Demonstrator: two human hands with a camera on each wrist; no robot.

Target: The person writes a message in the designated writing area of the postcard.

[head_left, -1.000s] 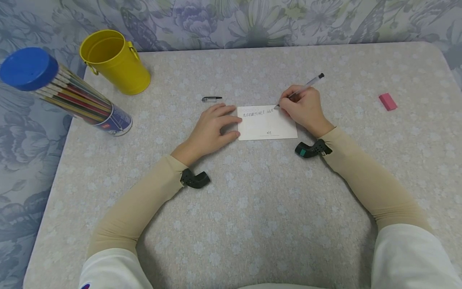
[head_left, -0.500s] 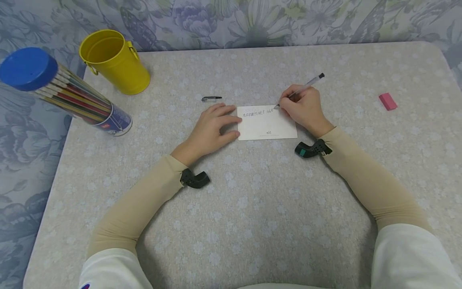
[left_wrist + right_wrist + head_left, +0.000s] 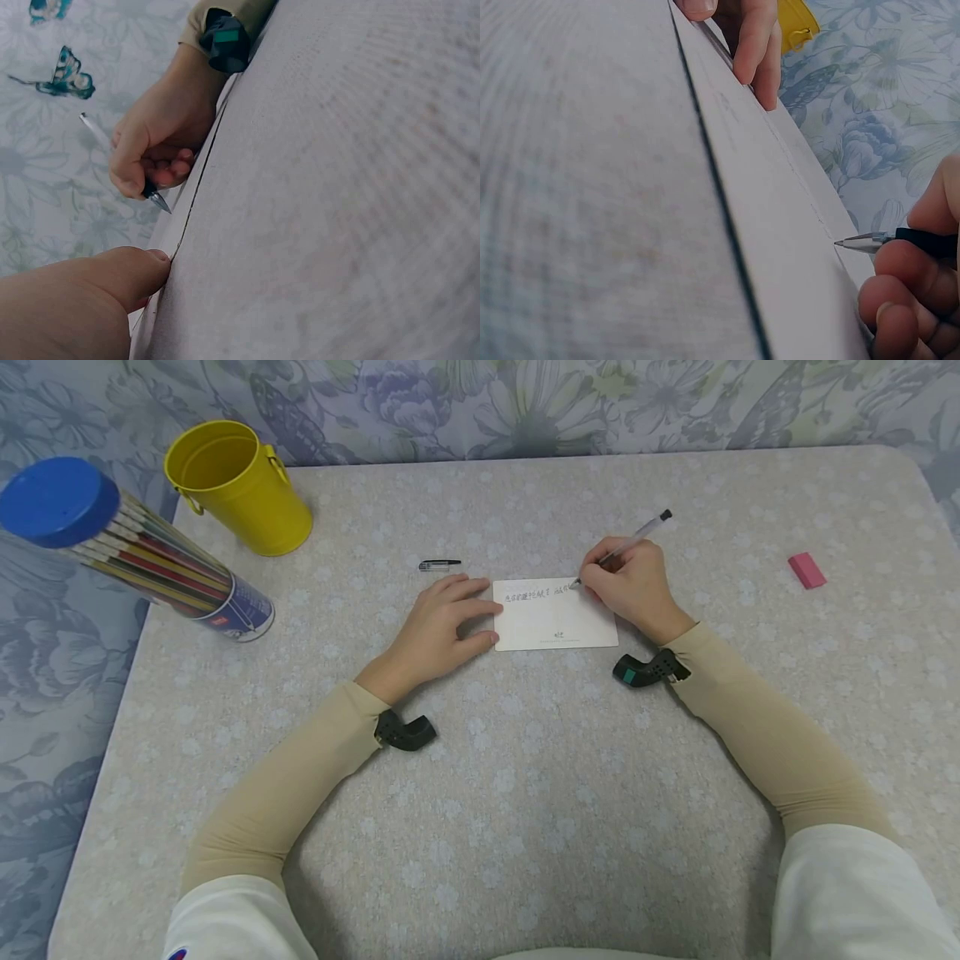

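Observation:
A white card (image 3: pixel 525 622) lies flat on the table, with a line of handwriting along its top and a small mark near its bottom edge. My right hand (image 3: pixel 630 581) pinches a clear pen (image 3: pixel 642 533) with a black end. In the right wrist view the pen's metal tip (image 3: pixel 859 241) meets the card at the line of writing. Resting at the card's left edge, my left hand (image 3: pixel 435 631) has its fingers spread, with thumb and index fingertip touching the card. A black-clipped pen cap (image 3: pixel 440 565) lies beyond the left hand.
At the far left stand a yellow bucket (image 3: pixel 262 510) and a clear tube of pencils (image 3: pixel 165 556) with a blue lid (image 3: pixel 60 502). A pink eraser (image 3: pixel 807 571) lies to the right. Behind the patterned table (image 3: pixel 480 827) is a flowered wall (image 3: pixel 525 410).
Both hands keep almost the same place. The pen in my right hand has shifted very slightly at the end of the written line.

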